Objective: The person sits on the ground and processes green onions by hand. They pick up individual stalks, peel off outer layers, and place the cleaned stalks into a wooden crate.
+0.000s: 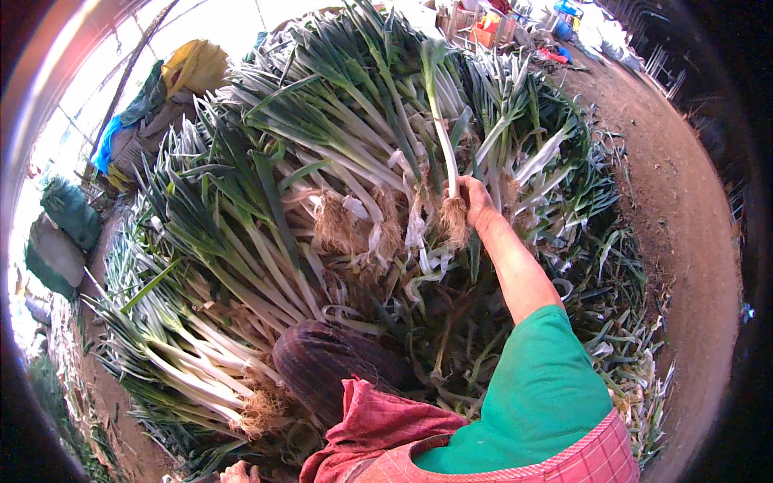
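My right hand (474,199), at the end of a green sleeve, is closed around the white base of a leek (445,142), just above its brown roots. That leek stands nearly upright with its leaves away from me, over a heap of leeks (338,127) with roots towards me. At the bottom edge only the fingers of my left hand (240,473) show; whether they hold anything is hidden. Near them lies a bunch of leeks with pale stalks (199,368) and tangled roots. My knee (326,356) in dark cloth rests beside the stalks.
Peeled leaves and trimmings (604,308) litter the ground at right, beside a bare dirt path (682,211). Filled sacks (63,241) stand at left, with a yellow sack (193,66) farther back. Crates with orange items (483,30) are at the far top.
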`<state>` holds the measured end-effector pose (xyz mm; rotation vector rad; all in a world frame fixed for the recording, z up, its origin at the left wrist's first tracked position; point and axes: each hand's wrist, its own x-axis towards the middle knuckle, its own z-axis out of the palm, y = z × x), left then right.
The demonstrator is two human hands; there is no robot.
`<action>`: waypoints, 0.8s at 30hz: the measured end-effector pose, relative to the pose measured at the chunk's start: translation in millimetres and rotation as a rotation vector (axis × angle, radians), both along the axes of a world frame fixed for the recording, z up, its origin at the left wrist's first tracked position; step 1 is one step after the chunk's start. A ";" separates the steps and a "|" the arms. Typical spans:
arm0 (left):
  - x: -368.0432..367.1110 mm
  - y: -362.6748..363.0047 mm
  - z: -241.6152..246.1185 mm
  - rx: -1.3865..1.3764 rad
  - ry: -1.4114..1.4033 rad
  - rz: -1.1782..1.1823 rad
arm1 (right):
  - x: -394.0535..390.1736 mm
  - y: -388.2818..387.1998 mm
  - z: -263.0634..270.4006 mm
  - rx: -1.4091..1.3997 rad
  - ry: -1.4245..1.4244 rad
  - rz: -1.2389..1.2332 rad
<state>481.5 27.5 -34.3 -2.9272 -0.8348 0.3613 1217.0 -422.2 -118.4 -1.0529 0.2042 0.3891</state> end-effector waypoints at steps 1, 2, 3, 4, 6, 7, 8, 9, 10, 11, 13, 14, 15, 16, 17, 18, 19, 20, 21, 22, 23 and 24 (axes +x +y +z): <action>3.5 0.3 -2.3 -0.049 -0.059 0.044 | -14.1 -4.1 6.9 0.108 0.011 0.045; 10.1 0.4 -4.0 -0.099 -0.116 0.088 | -29.9 -3.0 12.6 0.223 0.038 0.118; 19.4 -0.2 -4.1 -0.149 -0.172 0.131 | -48.9 2.7 16.3 0.275 0.039 0.084; 34.3 1.0 -3.0 -0.337 -0.292 0.224 | -68.0 5.3 22.4 0.273 0.094 0.110; 75.1 -2.1 5.6 -0.458 -0.523 0.258 | -105.6 17.4 35.0 0.302 0.220 0.133; 99.2 -7.5 13.0 -0.407 -0.692 0.153 | -125.3 25.7 41.0 0.271 0.312 0.075; 128.5 -13.6 21.1 -0.322 -0.824 0.116 | -146.7 34.2 47.4 0.279 0.326 0.009; 153.4 -20.4 36.5 -0.475 -0.835 0.259 | -169.5 43.3 54.0 0.287 0.265 0.031; 181.7 -29.8 49.6 -0.512 -0.917 0.172 | -188.2 52.5 61.7 0.357 0.156 0.109; 211.0 -42.9 59.9 -0.448 -0.992 0.044 | -209.3 61.4 68.5 0.430 0.053 0.175; 261.5 -72.1 81.6 -0.576 -0.980 -0.065 | -249.3 77.2 80.9 0.437 -0.022 0.244; 288.5 -90.8 85.7 -0.713 -1.010 -0.132 | -269.1 86.1 85.7 0.457 0.027 0.256; 312.2 -105.6 90.6 -0.752 -0.947 -0.230 | -290.3 93.7 89.9 0.401 -0.043 0.266; 330.0 -126.6 91.2 -0.880 -0.910 -0.195 | -310.7 100.5 93.6 0.366 -0.033 0.270; 348.9 -141.6 90.7 -0.953 -0.827 -0.224 | -330.0 106.3 96.9 0.368 -0.053 0.290; 361.4 -156.4 88.8 -1.212 -0.688 -0.121 | -345.5 109.7 99.6 0.297 -0.055 0.321; 376.0 -167.0 85.7 -1.370 -0.594 -0.117 | -358.1 112.3 101.9 0.246 -0.073 0.361; 388.4 -178.5 81.9 -1.508 -0.521 -0.076 | -368.0 115.7 103.7 0.215 -0.077 0.361; 395.4 -187.9 78.0 -1.500 -0.510 -0.095 | -374.0 116.5 105.5 0.110 -0.085 0.437; 398.4 -192.7 74.1 -1.581 -0.522 -0.030 | -373.7 118.1 106.5 0.056 -0.078 0.460; 399.9 -195.5 69.9 -1.644 -0.496 0.075 | -374.3 120.2 107.9 -0.031 -0.016 0.492; 404.1 -194.6 65.8 -1.566 -0.589 0.053 | -368.0 118.9 109.3 -0.017 -0.106 0.507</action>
